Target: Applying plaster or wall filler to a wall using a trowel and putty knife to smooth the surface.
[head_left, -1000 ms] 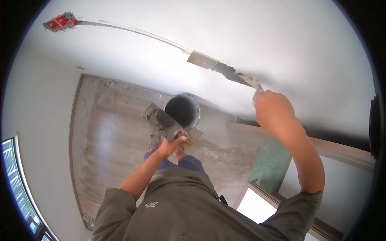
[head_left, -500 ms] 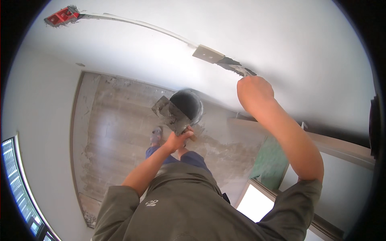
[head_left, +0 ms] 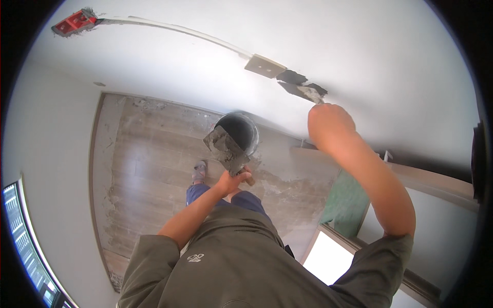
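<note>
My left hand is closed round the wooden handle of a flat plastering trowel, whose blade carries grey mortar. Behind that blade, a dark bucket stands on the floor by the wall. My right hand grips a small pointing trowel, its handle mostly hidden in my fist. The small blade is at the white wall, just below a dark grey mortar patch; whether it touches the wall I cannot tell. A beige switch plate adjoins the patch.
A red wall box ringed with mortar sits at the upper left, joined to the plate by a filled strip. A stained plank-patterned floor lies below. At right are a wooden ledge and a green sheet; a window at left.
My right hand and its small trowel have shifted slightly down and right, showing more of the dark patch. The left-hand trowel has moved a little right and down.
</note>
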Tool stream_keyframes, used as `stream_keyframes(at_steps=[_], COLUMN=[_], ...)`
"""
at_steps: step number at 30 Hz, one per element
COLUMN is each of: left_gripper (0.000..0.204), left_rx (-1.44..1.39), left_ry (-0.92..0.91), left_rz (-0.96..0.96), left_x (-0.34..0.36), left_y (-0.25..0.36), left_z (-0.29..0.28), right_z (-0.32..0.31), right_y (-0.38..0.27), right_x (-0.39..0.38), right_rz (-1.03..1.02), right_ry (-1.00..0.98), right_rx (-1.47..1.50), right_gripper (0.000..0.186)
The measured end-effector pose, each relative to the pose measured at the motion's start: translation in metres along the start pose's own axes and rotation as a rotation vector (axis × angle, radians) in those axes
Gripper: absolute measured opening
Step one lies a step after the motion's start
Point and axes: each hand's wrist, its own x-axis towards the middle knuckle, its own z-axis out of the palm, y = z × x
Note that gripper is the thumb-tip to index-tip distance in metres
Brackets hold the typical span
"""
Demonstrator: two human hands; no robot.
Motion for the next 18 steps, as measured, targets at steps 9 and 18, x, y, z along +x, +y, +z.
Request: stream_keyframes(at_steps=[9,18], left_gripper=[0.015,0.016], left_rx=[0.021,-0.069], left_ry=[-0.056,-0.044], left_rz=[0.031,0.021], left_x=[0.003,0.003], left_y=[-0.001,-0.005], left_z=[-0.006,-0.007], right_z=[0.008,-0.009], right_y=[-0.019,-0.011], right_x=[0.018,0.002], right_rz=[0.046,0.084], right_ry=[-0.053,0.043], right_rx=[-0.005,-0.107], right_gripper=[0.017,0.015])
